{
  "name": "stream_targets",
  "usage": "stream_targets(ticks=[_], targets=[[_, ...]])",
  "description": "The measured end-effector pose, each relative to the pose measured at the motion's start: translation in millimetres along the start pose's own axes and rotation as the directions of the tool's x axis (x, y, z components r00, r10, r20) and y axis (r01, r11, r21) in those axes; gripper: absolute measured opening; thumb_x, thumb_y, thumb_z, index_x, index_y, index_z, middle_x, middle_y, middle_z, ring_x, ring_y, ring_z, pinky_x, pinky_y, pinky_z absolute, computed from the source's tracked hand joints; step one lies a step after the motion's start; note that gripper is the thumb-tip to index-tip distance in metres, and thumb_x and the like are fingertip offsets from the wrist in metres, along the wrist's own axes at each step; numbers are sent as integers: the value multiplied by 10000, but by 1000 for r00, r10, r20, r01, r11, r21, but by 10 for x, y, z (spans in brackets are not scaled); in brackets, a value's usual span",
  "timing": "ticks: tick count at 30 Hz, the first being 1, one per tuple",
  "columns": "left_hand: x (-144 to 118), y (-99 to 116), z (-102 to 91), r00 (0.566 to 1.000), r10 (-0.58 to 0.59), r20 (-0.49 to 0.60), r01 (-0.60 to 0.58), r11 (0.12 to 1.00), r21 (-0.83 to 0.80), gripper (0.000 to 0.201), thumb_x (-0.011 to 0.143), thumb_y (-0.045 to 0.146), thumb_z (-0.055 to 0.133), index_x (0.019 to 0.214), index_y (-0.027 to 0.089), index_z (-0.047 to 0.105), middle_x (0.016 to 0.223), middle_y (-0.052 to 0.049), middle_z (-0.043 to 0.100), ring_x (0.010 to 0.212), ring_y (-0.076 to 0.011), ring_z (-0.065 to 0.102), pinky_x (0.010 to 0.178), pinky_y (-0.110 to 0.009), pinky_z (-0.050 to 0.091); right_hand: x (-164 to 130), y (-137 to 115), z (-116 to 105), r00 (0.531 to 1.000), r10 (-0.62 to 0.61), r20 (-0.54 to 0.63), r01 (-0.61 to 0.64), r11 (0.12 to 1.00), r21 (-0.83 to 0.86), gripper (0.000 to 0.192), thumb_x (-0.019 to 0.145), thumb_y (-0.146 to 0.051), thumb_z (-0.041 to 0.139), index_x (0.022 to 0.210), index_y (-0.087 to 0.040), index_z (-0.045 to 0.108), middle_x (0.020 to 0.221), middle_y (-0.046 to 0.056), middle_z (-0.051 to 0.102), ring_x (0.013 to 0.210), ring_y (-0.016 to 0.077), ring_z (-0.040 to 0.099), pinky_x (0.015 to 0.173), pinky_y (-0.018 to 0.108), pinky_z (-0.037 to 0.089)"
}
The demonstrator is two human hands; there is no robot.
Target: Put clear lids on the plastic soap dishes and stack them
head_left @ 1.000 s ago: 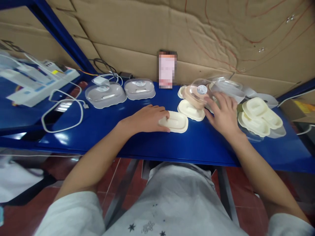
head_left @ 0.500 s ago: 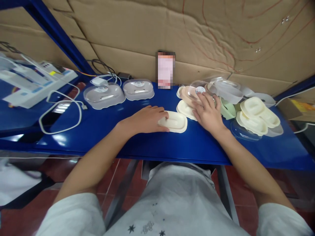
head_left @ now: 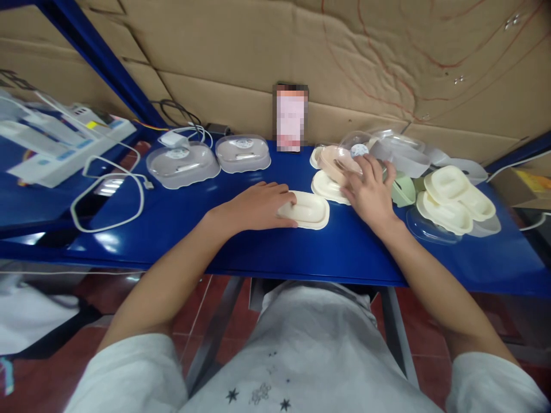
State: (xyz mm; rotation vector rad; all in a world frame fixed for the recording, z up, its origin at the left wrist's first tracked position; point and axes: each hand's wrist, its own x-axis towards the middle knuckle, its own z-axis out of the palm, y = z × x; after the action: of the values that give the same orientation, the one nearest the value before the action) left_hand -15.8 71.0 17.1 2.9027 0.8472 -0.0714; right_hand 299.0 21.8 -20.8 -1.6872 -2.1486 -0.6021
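While left hand, palm down, grips cream tray by left end on table, right hand arches bent-fingered at peach tray and clear lid; whether gripping, cannot tell.

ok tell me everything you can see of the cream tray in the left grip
The cream, oblong, plastic-looking tray with rounded corners lies level on the glossy blue tabletop, lengthwise from left to right. A rim runs around its oval inner panel. The bare left grip covers its left end, thumb along the near side; its right end is uncovered.
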Motion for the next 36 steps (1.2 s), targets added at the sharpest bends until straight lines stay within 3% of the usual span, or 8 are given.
stream_targets(ticks=[3,10,15,18,21,23,27,36], targets=[[-1,-1,1,1000,-9,-3,9,1000,-5,514,1011,635,619,1306,219,682,1274,-99,677,1156,-328,676,1023,-442,474,-2,47,26,1000,-7,-30,8,999,49,232,1004,-349,683,1194,-227,736,1530,160,612,1523,394,452,1272,681,208],[-14,14,-40,1000,-24,-1,24,998,-51,572,988,593,665,1435,246,580,1399,-99,612,1138,-315,690,1035,-447,500,-47,14,-85,989,-67,-128,91,978,186,269,1036,-498,659,1090,-265,783,1372,126,713,1471,369,541,1269,661,223],[-24,19,-46,990,-56,-131,34,985,-168,855,873,542,824,1575,283,409,1547,-140,500,1363,-369,595,1117,-509,503,-80,-157,-246,990,-74,-120,111,934,338,262,1047,-516,625,1081,-301,771,1330,95,746,1431,357,594,1273,673,259],[-32,6,-20,971,-31,-239,-11,985,-172,1034,809,479,907,1647,308,326,1684,-166,356,1547,-407,415,1234,-561,414,-108,-303,-352,979,-197,-54,199,862,467,202,1062,-455,619,1124,-313,748,1294,64,777,1339,313,674,1282,639,299],[-36,-8,2,980,24,-199,-57,985,-161,1002,852,415,883,1671,316,313,1763,-154,262,1628,-389,297,1301,-551,325,-138,-451,-399,927,-376,-6,302,735,607,183,1081,-357,583,1175,-288,724,1257,57,792,1266,260,719,1196,537,471],[-36,-12,10,990,39,-134,-61,984,-166,910,889,390,843,1654,301,358,1756,-144,301,1620,-364,325,1305,-521,312,-156,-526,-387,894,-447,5,343,692,635,195,1075,-362,586,1173,-263,723,1218,77,794,1230,264,729,1096,495,559],[-31,-13,11,998,36,-57,-46,980,-193,782,930,418,777,1618,297,425,1728,-118,369,1573,-334,405,1273,-482,345,-171,-592,-321,866,-500,22,402,721,565,294,1074,-415,615,1274,-224,712,1248,120,778,1213,298,727,1029,496,599],[-38,-44,-41,1000,25,-15,-28,954,-299,945,837,524,842,1625,290,377,1552,-124,508,1412,-341,535,1148,-448,458,-219,-614,-248,841,-539,-44,460,672,580,383,1085,-379,613,1432,-234,681,1319,117,771,1285,281,710,1095,486,602]])
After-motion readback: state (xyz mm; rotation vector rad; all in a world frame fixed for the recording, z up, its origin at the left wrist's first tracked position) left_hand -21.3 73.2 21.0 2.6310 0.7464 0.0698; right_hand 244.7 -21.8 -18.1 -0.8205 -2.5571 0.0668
